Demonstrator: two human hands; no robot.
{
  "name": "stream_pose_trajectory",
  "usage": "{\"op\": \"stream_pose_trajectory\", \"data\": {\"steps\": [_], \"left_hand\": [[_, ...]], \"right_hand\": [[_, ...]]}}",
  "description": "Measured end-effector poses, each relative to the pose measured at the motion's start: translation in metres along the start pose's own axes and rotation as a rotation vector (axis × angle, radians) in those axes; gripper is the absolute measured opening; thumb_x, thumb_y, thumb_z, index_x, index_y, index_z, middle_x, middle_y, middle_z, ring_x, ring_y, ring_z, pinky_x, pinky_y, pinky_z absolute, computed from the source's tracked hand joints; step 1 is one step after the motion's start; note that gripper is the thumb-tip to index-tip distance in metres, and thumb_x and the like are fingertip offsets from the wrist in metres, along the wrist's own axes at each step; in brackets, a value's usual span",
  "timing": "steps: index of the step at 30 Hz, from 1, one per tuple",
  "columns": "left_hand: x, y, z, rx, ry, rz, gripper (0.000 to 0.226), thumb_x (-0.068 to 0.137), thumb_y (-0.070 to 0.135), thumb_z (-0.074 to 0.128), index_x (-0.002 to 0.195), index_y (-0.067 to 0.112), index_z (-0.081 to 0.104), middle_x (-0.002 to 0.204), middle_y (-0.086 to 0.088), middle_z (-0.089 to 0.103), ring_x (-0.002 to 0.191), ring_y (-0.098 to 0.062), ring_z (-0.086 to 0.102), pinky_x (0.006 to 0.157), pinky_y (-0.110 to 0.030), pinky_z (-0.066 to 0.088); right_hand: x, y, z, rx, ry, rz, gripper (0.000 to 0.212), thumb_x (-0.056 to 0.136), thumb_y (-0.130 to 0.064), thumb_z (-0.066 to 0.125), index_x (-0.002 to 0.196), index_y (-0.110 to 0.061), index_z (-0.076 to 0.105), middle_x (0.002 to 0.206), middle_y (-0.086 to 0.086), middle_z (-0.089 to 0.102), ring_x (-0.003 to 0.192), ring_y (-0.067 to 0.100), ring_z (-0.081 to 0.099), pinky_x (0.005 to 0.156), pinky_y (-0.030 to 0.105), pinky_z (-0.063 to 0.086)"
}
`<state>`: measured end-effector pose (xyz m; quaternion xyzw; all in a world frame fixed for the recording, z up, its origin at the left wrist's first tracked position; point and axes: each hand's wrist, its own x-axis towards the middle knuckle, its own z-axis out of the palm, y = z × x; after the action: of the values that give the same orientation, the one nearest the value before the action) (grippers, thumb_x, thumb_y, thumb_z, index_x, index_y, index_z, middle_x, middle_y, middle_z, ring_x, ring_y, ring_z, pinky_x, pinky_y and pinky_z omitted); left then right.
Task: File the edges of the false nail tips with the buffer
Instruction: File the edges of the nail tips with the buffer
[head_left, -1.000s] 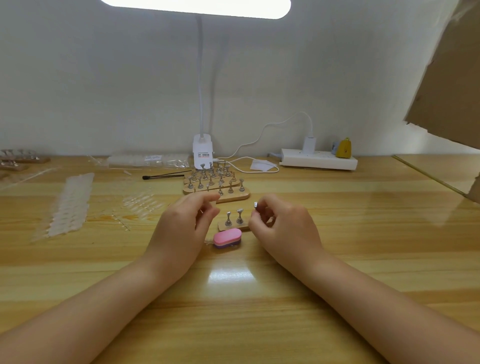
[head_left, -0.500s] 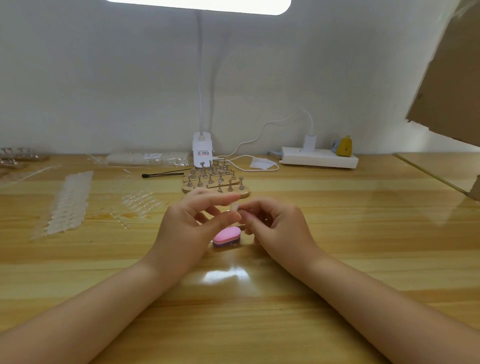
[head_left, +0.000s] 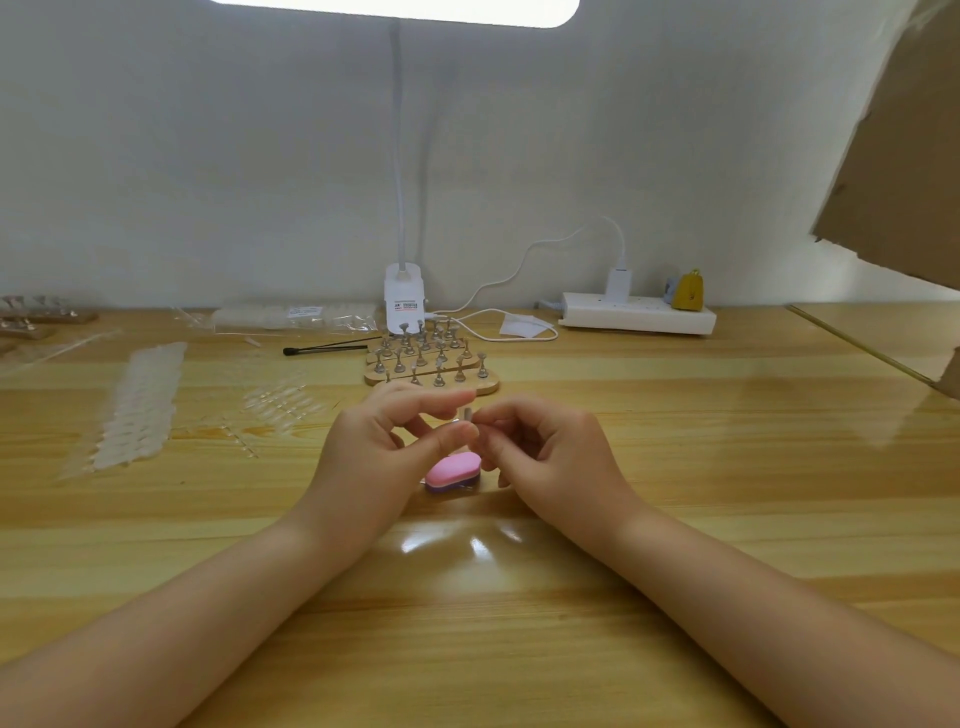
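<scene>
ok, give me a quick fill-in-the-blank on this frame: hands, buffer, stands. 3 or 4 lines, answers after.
1. The pink buffer lies on the ____, and neither hand holds it.
2. The left hand and the right hand meet over the buffer and pinch a small ____ stand between their fingertips.
3. The wooden bases with metal stands sit ____ the hands, toward the wall.
4. The white power strip holds a ____ keychain-like item at its right end.

Missing words: table; metal; behind; yellow

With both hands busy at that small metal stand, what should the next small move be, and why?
Probably the right hand should let go and pick up the pink oval buffer block, which lies untouched on the wooden table, while the left hand holds the small metal nail stand.
</scene>
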<state>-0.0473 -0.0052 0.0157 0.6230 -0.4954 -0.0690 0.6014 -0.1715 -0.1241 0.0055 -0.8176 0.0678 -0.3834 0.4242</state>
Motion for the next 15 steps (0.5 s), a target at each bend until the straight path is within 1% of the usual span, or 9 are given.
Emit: {"op": "stream_pose_trajectory", "data": {"steps": [5,9,12,15], "left_hand": [[0.0004,-0.0003,0.0008,0.014,-0.010,-0.001,0.030,0.066,0.038,0.071,0.096,0.034,0.074,0.092,0.009,0.069,0.073,-0.010,0.059,0.063,-0.016,0.045],[0.0004,0.0002,-0.0007,0.032,-0.014,-0.016,0.025,0.066,0.033,0.075,0.091,0.034,0.075,0.092,0.008,0.069,0.071,-0.007,0.058,0.062,-0.013,0.044],[0.0001,0.0008,-0.0004,0.038,-0.021,-0.014,0.025,0.066,0.027,0.078,0.090,0.032,0.076,0.086,0.010,0.068,0.070,-0.005,0.058,0.063,-0.009,0.042],[0.0002,0.0004,-0.0002,0.046,-0.029,-0.002,0.026,0.067,0.026,0.079,0.092,0.031,0.076,0.084,0.013,0.067,0.070,-0.002,0.057,0.062,-0.007,0.041]], "right_hand": [[0.0004,0.0005,0.0000,-0.004,-0.008,-0.018,0.012,0.089,-0.003,0.065,0.092,-0.013,0.070,0.073,0.001,0.068,0.065,0.023,0.065,0.059,0.046,0.053],[0.0000,0.0012,-0.0012,-0.050,-0.022,-0.046,0.011,0.088,0.000,0.064,0.092,-0.009,0.070,0.074,-0.004,0.066,0.067,0.016,0.064,0.061,0.042,0.054],[-0.0005,0.0008,-0.0029,-0.095,-0.023,-0.093,0.010,0.088,0.003,0.063,0.089,-0.005,0.070,0.074,-0.003,0.064,0.067,0.021,0.062,0.061,0.045,0.052],[-0.0014,-0.0001,-0.0042,-0.132,-0.027,-0.134,0.009,0.087,0.003,0.063,0.090,-0.002,0.070,0.075,0.001,0.065,0.068,0.024,0.062,0.060,0.045,0.051]]}}
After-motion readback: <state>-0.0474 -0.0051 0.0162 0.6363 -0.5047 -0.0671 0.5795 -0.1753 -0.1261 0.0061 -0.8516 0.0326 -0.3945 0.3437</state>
